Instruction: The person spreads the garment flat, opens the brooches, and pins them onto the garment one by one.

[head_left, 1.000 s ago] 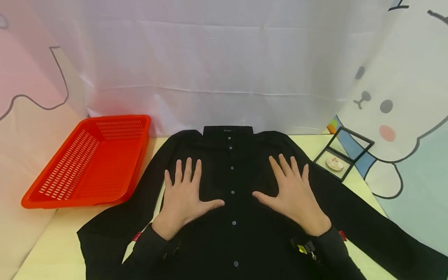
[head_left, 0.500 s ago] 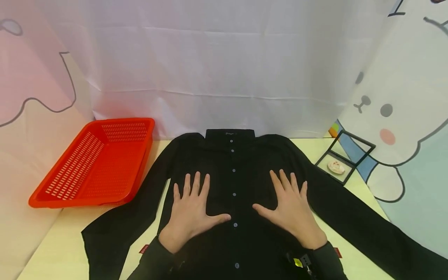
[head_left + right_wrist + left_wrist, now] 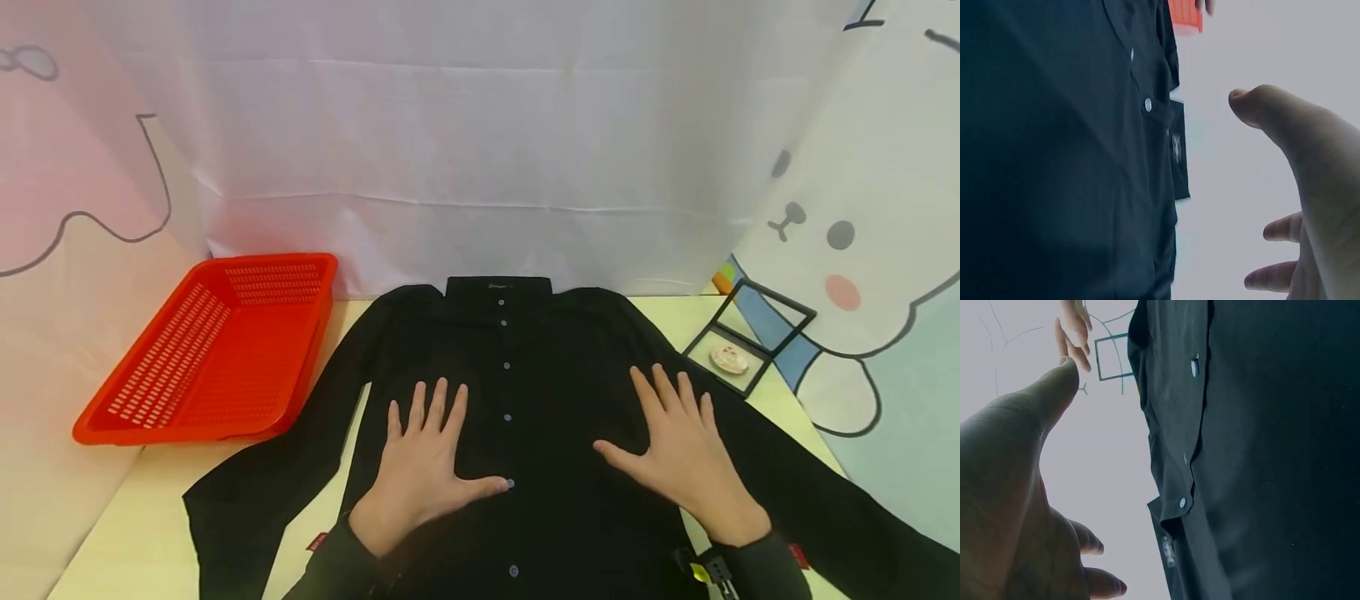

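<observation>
A black button-up shirt (image 3: 570, 367) lies spread face up on the table, collar at the far side and sleeves out to both sides. Over its left half hovers my left hand (image 3: 423, 467), fingers straight and spread, thumb tip overlapping a button in the head view. My right hand (image 3: 686, 458) is held the same way over the other half, near the sleeve. Both wrist views show a gap between each hand and the cloth. Neither hand holds anything. In the left wrist view the shirt's buttoned front (image 3: 1179, 394) runs beside the hand.
At the back left stands a red plastic basket (image 3: 247, 367) with slotted walls. A black frame (image 3: 750, 342) with a small pale oval object (image 3: 729, 359) sits at the back right, against the sleeve. White and cartoon-printed curtains (image 3: 465, 150) enclose the table (image 3: 142, 517).
Both hands have drawn back toward the near edge. The right hand has then moved outward to the right, widening the space between them. The shirt lies as before; the head view has shifted slightly.
</observation>
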{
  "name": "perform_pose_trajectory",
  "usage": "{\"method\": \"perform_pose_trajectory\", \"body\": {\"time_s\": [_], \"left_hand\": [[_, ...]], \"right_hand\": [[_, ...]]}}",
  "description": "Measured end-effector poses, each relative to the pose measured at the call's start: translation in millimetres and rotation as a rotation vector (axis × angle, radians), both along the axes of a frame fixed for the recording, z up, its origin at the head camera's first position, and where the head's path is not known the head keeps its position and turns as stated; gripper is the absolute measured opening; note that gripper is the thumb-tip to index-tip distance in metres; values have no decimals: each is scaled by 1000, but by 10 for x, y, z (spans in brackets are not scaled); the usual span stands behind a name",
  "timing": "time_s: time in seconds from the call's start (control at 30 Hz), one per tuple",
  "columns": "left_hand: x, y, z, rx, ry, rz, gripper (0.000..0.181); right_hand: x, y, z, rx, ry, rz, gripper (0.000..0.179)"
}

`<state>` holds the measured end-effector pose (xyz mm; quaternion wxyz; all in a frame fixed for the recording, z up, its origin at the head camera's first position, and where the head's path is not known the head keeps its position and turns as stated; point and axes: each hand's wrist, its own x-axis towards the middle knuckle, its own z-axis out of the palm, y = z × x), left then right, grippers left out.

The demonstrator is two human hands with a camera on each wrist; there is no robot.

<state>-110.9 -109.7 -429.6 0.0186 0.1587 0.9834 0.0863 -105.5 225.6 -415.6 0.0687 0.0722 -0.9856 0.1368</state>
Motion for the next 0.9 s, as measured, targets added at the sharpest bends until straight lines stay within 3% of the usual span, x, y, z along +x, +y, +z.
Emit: {"method": "perform_pose_trajectory", "body": {"time_s": [0.3, 0.6, 0.9], "left_hand": [[58, 153, 92, 17, -9, -61, 130], [77, 285, 170, 15, -18, -109, 130], [91, 312, 189, 34, -13, -127, 128]], "right_hand": [[-96, 495, 23, 59, 122, -49, 116], [-325, 983, 61, 53, 112, -99, 115], [-542, 1257, -9, 8, 45, -125, 117]]}}
